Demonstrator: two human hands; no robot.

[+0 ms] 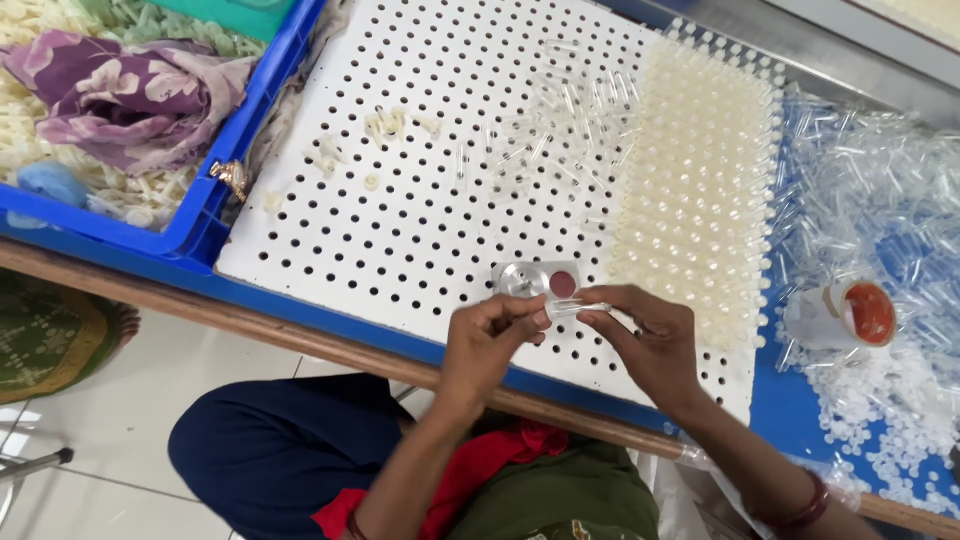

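Both forearms rise from the lap at the bottom edge and meet over the near rim of the white perforated board (400,200). Left hand (487,340) curls its fingers inward and pinches one end of a small clear tube (577,309); right hand (655,345) grasps the other end between thumb and forefinger, wrist bent and knuckles up. That tube lies level between the two hands, just above the board and beside a small metal block with a red dot (540,279). Rows of pale tubes (700,200) stand upright in the board's right part, with loose clear tubes (560,120) scattered beside them. At upper left, a blue crate (225,190) holds small white plastic pieces (30,130) and a purple flowered cloth (130,95). Heaped clear tubes (880,190) lie at far right.
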